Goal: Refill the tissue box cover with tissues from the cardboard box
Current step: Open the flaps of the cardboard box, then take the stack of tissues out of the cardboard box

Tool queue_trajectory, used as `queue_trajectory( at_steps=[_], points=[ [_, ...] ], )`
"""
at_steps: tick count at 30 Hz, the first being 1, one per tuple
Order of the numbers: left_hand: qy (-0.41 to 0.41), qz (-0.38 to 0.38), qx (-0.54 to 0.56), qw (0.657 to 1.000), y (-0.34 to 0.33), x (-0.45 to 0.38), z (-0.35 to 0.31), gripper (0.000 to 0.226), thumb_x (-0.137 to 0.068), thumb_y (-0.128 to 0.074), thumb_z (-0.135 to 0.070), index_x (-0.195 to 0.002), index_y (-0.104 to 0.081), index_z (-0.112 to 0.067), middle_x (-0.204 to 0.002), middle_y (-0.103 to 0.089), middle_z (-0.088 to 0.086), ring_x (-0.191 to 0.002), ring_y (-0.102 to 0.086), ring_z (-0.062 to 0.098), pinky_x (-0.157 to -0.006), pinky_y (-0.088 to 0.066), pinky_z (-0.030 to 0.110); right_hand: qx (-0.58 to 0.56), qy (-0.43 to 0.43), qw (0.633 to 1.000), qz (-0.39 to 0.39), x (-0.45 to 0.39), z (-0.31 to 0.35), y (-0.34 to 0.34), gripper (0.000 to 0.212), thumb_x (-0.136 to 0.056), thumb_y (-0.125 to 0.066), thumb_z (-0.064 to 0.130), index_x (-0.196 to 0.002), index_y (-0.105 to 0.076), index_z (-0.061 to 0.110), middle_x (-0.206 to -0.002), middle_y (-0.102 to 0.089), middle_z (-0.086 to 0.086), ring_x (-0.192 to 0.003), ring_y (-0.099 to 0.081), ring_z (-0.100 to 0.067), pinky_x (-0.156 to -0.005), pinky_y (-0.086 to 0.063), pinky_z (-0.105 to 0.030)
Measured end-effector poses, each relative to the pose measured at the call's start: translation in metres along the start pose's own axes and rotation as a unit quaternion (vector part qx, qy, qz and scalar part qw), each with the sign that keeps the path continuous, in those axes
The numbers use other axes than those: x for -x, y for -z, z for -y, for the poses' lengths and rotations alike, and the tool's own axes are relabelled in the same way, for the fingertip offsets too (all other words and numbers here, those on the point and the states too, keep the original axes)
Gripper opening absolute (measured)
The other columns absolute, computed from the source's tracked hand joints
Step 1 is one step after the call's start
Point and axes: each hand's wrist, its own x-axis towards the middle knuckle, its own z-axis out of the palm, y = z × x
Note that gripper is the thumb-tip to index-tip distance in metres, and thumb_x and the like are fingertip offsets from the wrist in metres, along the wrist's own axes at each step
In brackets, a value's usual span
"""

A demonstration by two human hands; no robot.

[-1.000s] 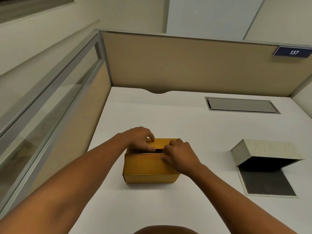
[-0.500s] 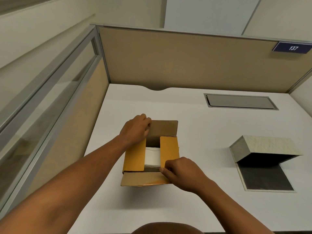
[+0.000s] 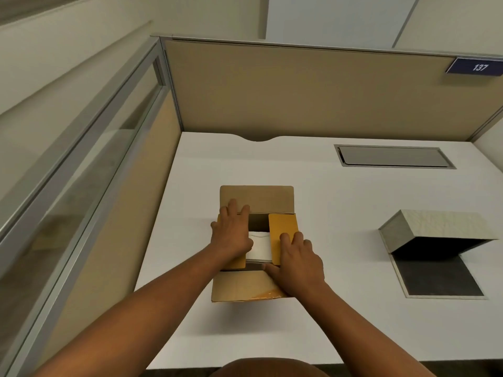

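Observation:
A yellow-brown cardboard box stands on the white desk with its far and near flaps folded outward. Between the two inner side flaps a white stack of tissues shows. My left hand lies flat on the left inner flap, fingers spread. Fingers of my right hand rest on the right inner flap, the thumb at its near edge. The grey tissue box cover sits to the right, hinged up off its dark base plate, its inside dark.
A grey cable hatch is set into the desk at the back right. Beige partition panels close off the back, and a glass-topped partition runs along the left. A blue sign reading 137 hangs on the back panel.
The shut box has been opened: the far and near flaps folded outward, then both hands moved onto the two inner side flaps. White tissues now show inside.

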Motion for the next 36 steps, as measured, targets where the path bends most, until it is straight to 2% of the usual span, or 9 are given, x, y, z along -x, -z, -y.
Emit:
queue_trajectory(
  at_steps=[4,9,14,17,21,25,29,32,36],
  points=[
    [-0.010,-0.010,0.114,0.993,0.010,0.000,0.008,0.072,-0.080,-0.069,-0.019,-0.143,-0.033,-0.020,-0.151,-0.025,0.009,-0.131,-0.033,0.031,-0.090,-0.045,0.038,-0.006,-0.035,0.999,0.012,-0.008,0.002,0.003,0.077,-0.082,-0.061,0.067,-0.139,-0.037,0.020,-0.137,-0.047,-0.009,-0.119,-0.052,-0.028,-0.084,-0.053,-0.037],
    [0.026,0.005,0.250,0.968,0.032,0.001,0.031,0.068,-0.086,-0.063,-0.009,-0.146,-0.032,-0.019,-0.150,-0.033,0.011,-0.128,-0.043,0.031,-0.100,-0.047,0.038,-0.069,-0.063,0.996,-0.009,-0.009,-0.003,0.016,0.049,-0.088,-0.056,0.047,-0.124,-0.052,0.014,-0.115,-0.060,-0.009,-0.096,-0.063,-0.026,-0.072,-0.051,-0.034],
    [0.076,0.018,0.364,0.928,0.047,0.006,0.063,0.062,-0.093,-0.056,-0.006,-0.146,-0.030,-0.025,-0.153,-0.036,0.011,-0.119,-0.050,0.027,-0.079,-0.047,0.028,-0.247,-0.110,0.963,-0.015,-0.010,-0.039,0.034,0.031,-0.094,-0.055,0.035,-0.117,-0.064,0.016,-0.101,-0.073,-0.005,-0.087,-0.067,-0.022,-0.075,-0.053,-0.034],
    [0.094,0.012,0.329,0.939,0.049,0.007,0.076,0.065,-0.092,-0.058,-0.004,-0.146,-0.028,-0.026,-0.150,-0.040,0.011,-0.119,-0.050,0.029,-0.084,-0.045,0.029,-0.389,-0.134,0.911,-0.004,-0.008,-0.066,0.034,0.019,-0.097,-0.054,0.028,-0.109,-0.065,0.018,-0.100,-0.071,-0.001,-0.086,-0.068,-0.021,-0.077,-0.060,-0.041],
    [0.093,-0.023,0.191,0.977,0.048,0.009,0.080,0.076,-0.084,-0.065,-0.001,-0.148,-0.029,-0.024,-0.148,-0.039,0.012,-0.127,-0.044,0.032,-0.092,-0.043,0.034,-0.519,-0.155,0.840,0.036,-0.008,-0.095,0.028,0.016,-0.100,-0.054,0.020,-0.111,-0.065,0.018,-0.106,-0.070,-0.006,-0.091,-0.068,-0.021,-0.068,-0.057,-0.030],
    [-0.037,-0.139,-0.014,0.990,0.043,0.014,0.072,0.064,-0.079,-0.062,-0.001,-0.140,-0.048,-0.016,-0.136,-0.052,0.011,-0.124,-0.042,0.031,-0.096,-0.040,0.039,-0.598,-0.190,0.776,0.071,-0.009,-0.111,0.014,0.012,-0.102,-0.053,0.019,-0.103,-0.065,0.021,-0.109,-0.067,-0.012,-0.092,-0.064,-0.026,-0.071,-0.056,-0.031],
    [-0.125,-0.197,0.010,0.972,0.049,0.009,0.043,0.036,-0.081,-0.065,-0.014,-0.117,-0.065,-0.012,-0.113,-0.065,0.008,-0.108,-0.053,0.029,-0.090,-0.044,0.041,-0.621,-0.214,0.749,0.087,-0.014,-0.119,-0.001,0.015,-0.102,-0.054,0.020,-0.112,-0.065,0.015,-0.110,-0.066,-0.015,-0.090,-0.063,-0.027,-0.071,-0.056,-0.032],
    [-0.160,-0.119,0.117,0.973,0.058,-0.003,0.017,0.022,-0.087,-0.057,-0.021,-0.106,-0.068,-0.017,-0.104,-0.069,0.001,-0.096,-0.059,0.019,-0.083,-0.055,0.040,-0.621,-0.217,0.746,0.101,-0.017,-0.123,-0.006,0.019,-0.102,-0.055,0.021,-0.115,-0.065,0.012,-0.106,-0.069,-0.014,-0.088,-0.067,-0.026,-0.070,-0.056,-0.032],
    [-0.161,0.178,0.113,0.964,0.048,-0.027,-0.002,0.036,-0.095,-0.056,-0.037,-0.124,-0.064,-0.017,-0.121,-0.067,0.003,-0.107,-0.061,0.019,-0.093,-0.053,0.042,-0.606,-0.216,0.756,0.118,-0.019,-0.126,-0.009,0.017,-0.102,-0.056,0.024,-0.111,-0.067,0.014,-0.103,-0.071,-0.014,-0.085,-0.071,-0.024,-0.070,-0.056,-0.032]
  ],
)
